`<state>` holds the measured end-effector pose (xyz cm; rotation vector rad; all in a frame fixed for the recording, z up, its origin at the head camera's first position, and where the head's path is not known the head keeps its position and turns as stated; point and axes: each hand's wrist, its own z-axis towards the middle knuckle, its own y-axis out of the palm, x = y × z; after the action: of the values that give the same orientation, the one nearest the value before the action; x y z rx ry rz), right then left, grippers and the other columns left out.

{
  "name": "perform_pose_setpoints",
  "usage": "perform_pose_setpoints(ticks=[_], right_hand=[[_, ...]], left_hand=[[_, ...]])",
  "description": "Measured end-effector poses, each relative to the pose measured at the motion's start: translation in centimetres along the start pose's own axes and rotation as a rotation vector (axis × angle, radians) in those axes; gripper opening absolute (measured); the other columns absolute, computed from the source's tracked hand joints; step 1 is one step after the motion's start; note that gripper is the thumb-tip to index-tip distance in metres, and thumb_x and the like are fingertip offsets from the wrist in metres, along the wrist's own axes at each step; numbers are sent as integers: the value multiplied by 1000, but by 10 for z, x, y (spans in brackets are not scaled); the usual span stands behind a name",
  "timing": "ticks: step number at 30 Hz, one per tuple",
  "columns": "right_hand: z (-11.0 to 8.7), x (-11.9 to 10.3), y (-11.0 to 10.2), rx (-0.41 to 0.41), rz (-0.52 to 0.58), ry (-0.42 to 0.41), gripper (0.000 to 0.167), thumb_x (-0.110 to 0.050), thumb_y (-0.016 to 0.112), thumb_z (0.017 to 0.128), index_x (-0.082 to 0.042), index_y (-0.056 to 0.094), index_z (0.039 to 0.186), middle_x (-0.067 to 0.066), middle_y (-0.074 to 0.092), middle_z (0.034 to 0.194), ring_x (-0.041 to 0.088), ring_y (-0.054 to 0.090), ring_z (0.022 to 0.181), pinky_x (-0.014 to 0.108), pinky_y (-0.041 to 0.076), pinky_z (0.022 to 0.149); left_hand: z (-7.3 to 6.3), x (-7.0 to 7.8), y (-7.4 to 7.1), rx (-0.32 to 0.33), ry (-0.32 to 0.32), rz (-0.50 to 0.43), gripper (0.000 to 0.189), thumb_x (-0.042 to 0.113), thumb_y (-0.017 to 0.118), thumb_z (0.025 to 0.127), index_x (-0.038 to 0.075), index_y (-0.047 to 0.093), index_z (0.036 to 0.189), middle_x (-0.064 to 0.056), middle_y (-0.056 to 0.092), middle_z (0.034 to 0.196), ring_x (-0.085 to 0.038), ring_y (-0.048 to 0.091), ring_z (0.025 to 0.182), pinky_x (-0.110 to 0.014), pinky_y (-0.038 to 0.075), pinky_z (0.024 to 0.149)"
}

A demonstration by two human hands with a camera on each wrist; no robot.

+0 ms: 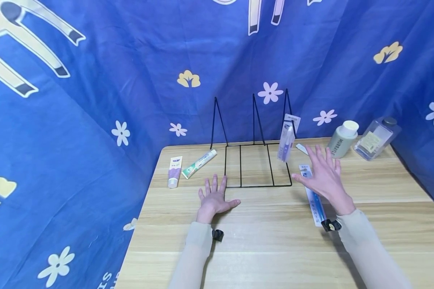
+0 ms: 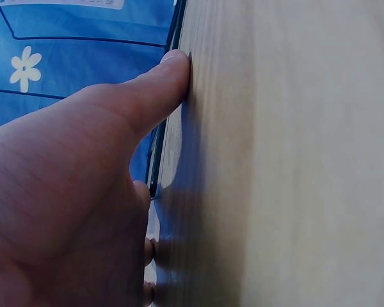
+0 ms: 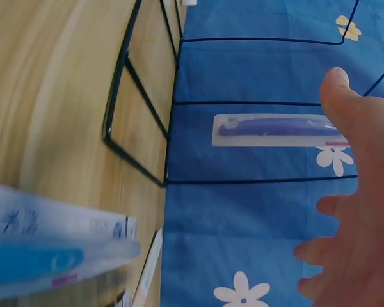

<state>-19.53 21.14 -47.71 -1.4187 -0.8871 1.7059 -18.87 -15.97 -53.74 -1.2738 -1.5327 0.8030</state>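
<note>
My left hand [image 1: 215, 200] has its fingers spread, low at the table by the front left corner of a black wire rack [image 1: 256, 186]; it holds nothing. In the left wrist view its thumb [image 2: 157, 80] is straight, close to the wood. A packaged purple toothbrush [image 1: 287, 140] stands upright in the rack's right section. To the right of the rack, my right hand [image 1: 323, 176] is spread and empty, above a packaged blue toothbrush [image 1: 314, 202] lying on the table. The right wrist view shows this hand [image 3: 371, 211] apart from the purple toothbrush's pack [image 3: 275, 130].
A purple-and-white tube [image 1: 175, 171] and a green-and-white toothpaste tube [image 1: 199, 164] lie left of the rack. A grey-green bottle [image 1: 342, 140] and a clear bottle [image 1: 376, 138] stand at the back right. Behind the right hand lies a partly hidden white pack [image 1: 301, 149]. Blue cloth [image 1: 141, 100] hangs behind.
</note>
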Motion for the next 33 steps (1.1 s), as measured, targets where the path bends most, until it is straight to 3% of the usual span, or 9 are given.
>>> perform_pose_setpoints(ticks=[6,14,21,26,33], right_hand=[[12,-12,4,17,37,-9,110,-75,67,81,-23,17,164,25,11,169,51,-2,156,79,-3,115],[26,-27,5,11,59,-2,109,-69,70,83,-23,14,165,21,10,171,47,0,157,75,-3,118],[34,-36,9,31,80,-4,110,-64,72,84,-6,19,162,23,14,169,48,10,155,74,4,119],[40,-43,9,94,146,4,94,-51,75,87,0,33,154,26,31,163,48,21,151,74,11,116],[49,-52,5,213,208,-3,56,-33,76,90,3,57,129,28,61,137,49,42,138,70,26,107]], left_hand=[[1,-1,1,-6,-11,-1,109,80,58,83,33,3,165,-8,-13,173,-41,-13,158,-71,1,122],[0,-1,0,-4,-9,4,110,82,57,82,33,3,165,-8,-12,173,-42,-13,158,-72,0,122],[-1,-1,1,-8,-10,12,111,82,57,81,34,2,164,-7,-13,172,-41,-13,158,-71,0,122],[-1,0,1,-7,-8,15,111,82,57,81,34,2,164,-7,-13,173,-41,-13,158,-71,0,122],[-1,0,0,-6,-9,13,111,81,58,82,34,2,164,-7,-12,173,-41,-13,158,-71,1,122]])
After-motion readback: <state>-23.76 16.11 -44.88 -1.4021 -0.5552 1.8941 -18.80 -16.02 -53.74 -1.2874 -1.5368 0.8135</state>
